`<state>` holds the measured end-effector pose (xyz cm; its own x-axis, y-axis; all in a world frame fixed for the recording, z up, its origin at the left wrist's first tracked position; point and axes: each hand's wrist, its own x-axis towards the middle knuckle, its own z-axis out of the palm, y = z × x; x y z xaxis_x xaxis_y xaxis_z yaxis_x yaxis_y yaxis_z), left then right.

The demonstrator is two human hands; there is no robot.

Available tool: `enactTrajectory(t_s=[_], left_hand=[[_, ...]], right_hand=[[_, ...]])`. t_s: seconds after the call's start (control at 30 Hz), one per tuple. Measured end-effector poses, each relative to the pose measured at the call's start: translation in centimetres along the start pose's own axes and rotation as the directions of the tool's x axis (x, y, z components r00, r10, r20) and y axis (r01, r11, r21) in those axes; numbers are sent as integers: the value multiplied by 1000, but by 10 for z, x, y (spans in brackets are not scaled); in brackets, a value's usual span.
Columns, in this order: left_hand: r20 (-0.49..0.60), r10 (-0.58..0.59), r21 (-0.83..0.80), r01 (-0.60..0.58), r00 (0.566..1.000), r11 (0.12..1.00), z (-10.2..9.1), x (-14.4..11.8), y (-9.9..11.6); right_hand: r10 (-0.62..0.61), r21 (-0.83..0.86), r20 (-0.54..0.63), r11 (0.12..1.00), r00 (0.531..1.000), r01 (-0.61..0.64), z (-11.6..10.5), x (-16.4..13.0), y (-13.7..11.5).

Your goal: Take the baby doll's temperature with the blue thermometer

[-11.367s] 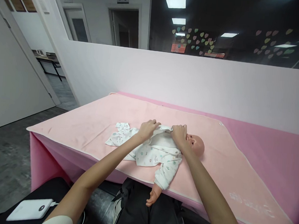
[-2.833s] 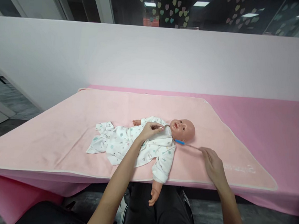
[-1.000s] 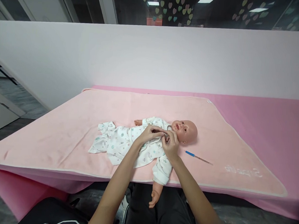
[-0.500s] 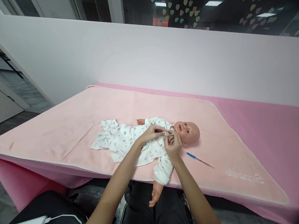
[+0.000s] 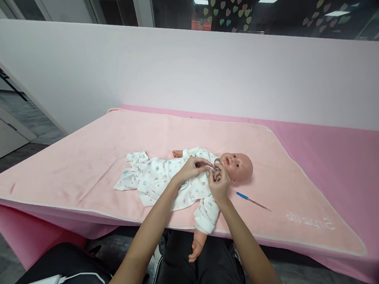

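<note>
A baby doll (image 5: 240,165) lies on its back, head to the right, dressed in a white patterned baby outfit (image 5: 161,170). Both my hands meet at the outfit's neckline, just below the doll's chin. My left hand (image 5: 192,168) pinches the edge of the fabric with thumb and fingertips. Close beside it, my right hand (image 5: 219,179) has its fingers curled in a pinch on the same neckline. What exactly lies between the fingertips is too small to make out. One doll arm (image 5: 197,245) hangs over the front edge towards my lap.
A thin stick with a blue handle (image 5: 242,195) lies right of the doll on a peach blanket (image 5: 297,190). A pink cloth (image 5: 347,172) covers the table beneath. Behind stands a white wall (image 5: 214,74). At lower left is a white device with a cable (image 5: 45,281).
My hands stay at the neckline with barely any shift of the fingers. The camera view has tilted slightly; doll and stick have not moved.
</note>
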<state>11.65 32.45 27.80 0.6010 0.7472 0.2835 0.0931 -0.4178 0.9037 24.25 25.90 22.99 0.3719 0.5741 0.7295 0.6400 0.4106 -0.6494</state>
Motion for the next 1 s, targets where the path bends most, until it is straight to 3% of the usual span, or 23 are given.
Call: enactTrajectory(t_s=[0.63,1.0], left_hand=[[-92,-6,41,10,996,999,4,2,-2],[-27,-11,92,13,1000,996,2,1,1]], right_hand=[[-4,-10,-42,1000,999,4,2,-2,3],[41,60,13,997,999,-42,-1,-2,3]])
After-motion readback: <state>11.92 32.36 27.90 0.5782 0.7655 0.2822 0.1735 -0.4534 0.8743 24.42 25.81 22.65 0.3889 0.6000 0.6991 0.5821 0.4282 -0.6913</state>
